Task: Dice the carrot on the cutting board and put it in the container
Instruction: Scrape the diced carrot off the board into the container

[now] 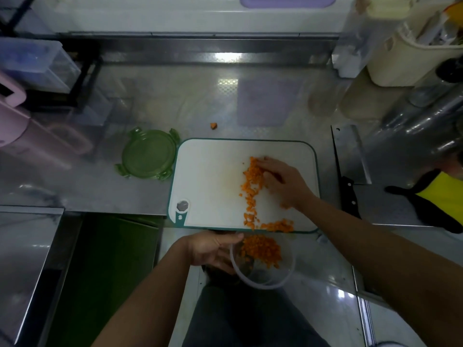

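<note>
Right hand [283, 181]: palm down on the board, fingers fairly straight and close together, their edge laid against a ragged line of diced carrot [250, 191]. It gripped nothing.

Left hand [213, 249]: thumb and fingers curled round the wall of the container [263, 288], which it held just below the near edge of the board. The container was a clear, round, thin-walled plastic tub. It held a heap of small orange cubes on the side towards the board.

The carrot lay in two lots. One was in the tub. The other was on the cutting board [213, 171], a strip running from the right hand's fingertips down to the near edge, with a short spur along that edge to the right. The cubes were small, rough and uneven.

The board was a white, matt rectangle with rounded corners and a teal rim. It had a hanging hole in its near left corner. Its near edge jutted past the edge of the tabletop [175, 103], which was glossy and streaked with reflections.

A lid [149, 154] lay flat just left of the board. It was round, translucent green, with four clip tabs.

One stray carrot piece [213, 125] lay on the tabletop beyond the board's far edge.

A cleaver [350, 159] lay to the right of the board. It had a broad rectangular steel blade and a black riveted handle pointing towards the person.
</note>
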